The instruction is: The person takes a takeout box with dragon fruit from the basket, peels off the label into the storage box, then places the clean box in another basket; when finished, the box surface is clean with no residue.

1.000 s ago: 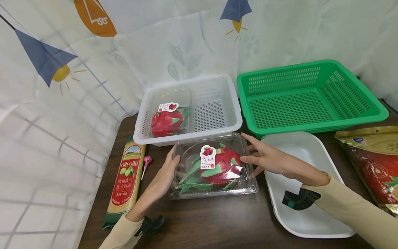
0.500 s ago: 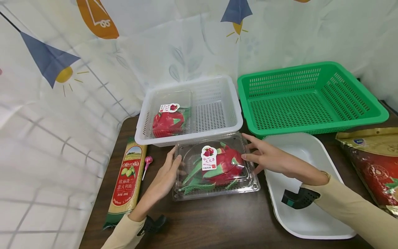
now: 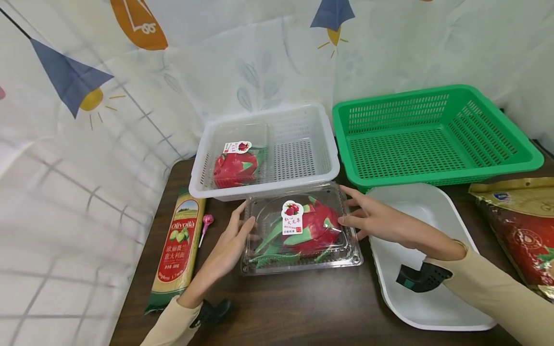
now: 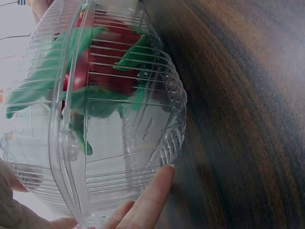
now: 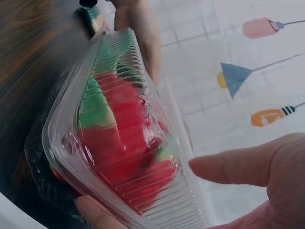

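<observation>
A clear plastic clamshell box [image 3: 268, 206] with a red and green dragon fruit [image 3: 318, 226] inside lies on the dark wooden table, just in front of the white basket. Its lid is closed and bears a white label [image 3: 292, 217]. My left hand [image 3: 231, 242] grips the box's left side, with fingertips [image 4: 159, 191] against the lower part of the wall. On the opposite side my right hand [image 3: 381, 221] holds the box, thumb by the lid and fingers at the rim. Some fingers of both hands are hidden behind the plastic.
The white basket [image 3: 264, 187] holds another boxed dragon fruit [image 3: 235, 169]. A green basket [image 3: 433, 178] stands at the back right, with a white tray [image 3: 415, 293] before it. A spaghetti pack [image 3: 177, 245] and pink lollipop [image 3: 208, 219] lie left; a red-gold bag [image 3: 519, 230] is right.
The box has shifted very slightly to the right between both hands, which keep their places at its sides. The head view has moved a little too.
</observation>
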Tool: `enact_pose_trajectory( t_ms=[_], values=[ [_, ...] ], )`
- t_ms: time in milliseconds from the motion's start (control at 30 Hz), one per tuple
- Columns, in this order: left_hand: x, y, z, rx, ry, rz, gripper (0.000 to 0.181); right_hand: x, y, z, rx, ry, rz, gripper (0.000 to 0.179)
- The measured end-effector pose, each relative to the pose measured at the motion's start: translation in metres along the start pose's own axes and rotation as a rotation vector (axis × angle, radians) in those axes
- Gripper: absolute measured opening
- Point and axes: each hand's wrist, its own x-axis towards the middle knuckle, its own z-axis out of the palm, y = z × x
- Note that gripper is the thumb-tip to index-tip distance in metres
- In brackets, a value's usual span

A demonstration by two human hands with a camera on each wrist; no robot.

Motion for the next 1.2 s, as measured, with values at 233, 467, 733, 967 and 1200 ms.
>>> enact_pose_trajectory(
  t_ms=[233,467,733,967,1200],
  values=[
    [0.001,0.000,0.000,-0.003,-0.001,0.010,0.063,-0.009,-0.004,-0.003,-0.135,0.043,-0.010,0.089],
    [-0.004,0.002,0.000,0.036,0.027,0.020,0.066,-0.013,-0.012,-0.005,-0.211,0.139,-0.076,0.078],
    [-0.017,0.012,-0.002,0.263,0.224,0.375,0.076,-0.016,-0.030,-0.012,-0.233,0.282,-0.217,0.053],
    [-0.006,0.020,-0.004,0.533,0.214,0.894,0.082,-0.009,-0.038,-0.004,-0.262,0.247,-0.284,0.039],
    [0.009,0.009,-0.001,0.749,0.082,0.915,0.079,0.005,-0.044,0.007,-0.322,0.152,-0.360,0.032]
  ],
)
